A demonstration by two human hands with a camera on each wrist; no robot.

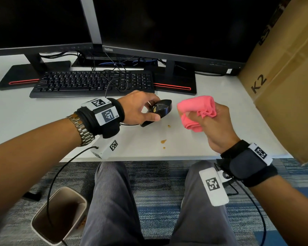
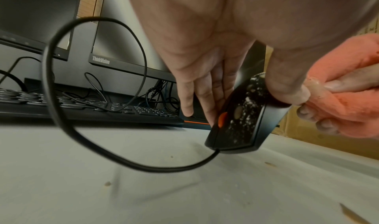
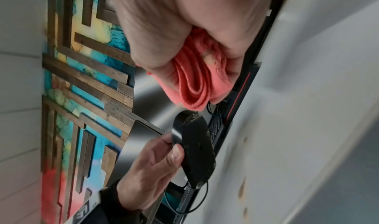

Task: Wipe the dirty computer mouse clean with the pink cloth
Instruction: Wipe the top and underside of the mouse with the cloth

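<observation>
while the left hand (image 1: 140, 108) pinches the soiled computer mouse (image 1: 160, 110) tilted above the worktop (image 1: 43, 110), right hand (image 1: 219, 125) clutches the bunched pink cloth (image 1: 197, 110) just beside it, apart: wiping step, next likely pressing cloth onto residue.

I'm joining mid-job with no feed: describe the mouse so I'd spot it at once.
On the white desk, just in front of the black keyboard, the left hand holds a black wired mouse tilted up. Pale and tan grime and an orange scroll wheel mark it out.
</observation>
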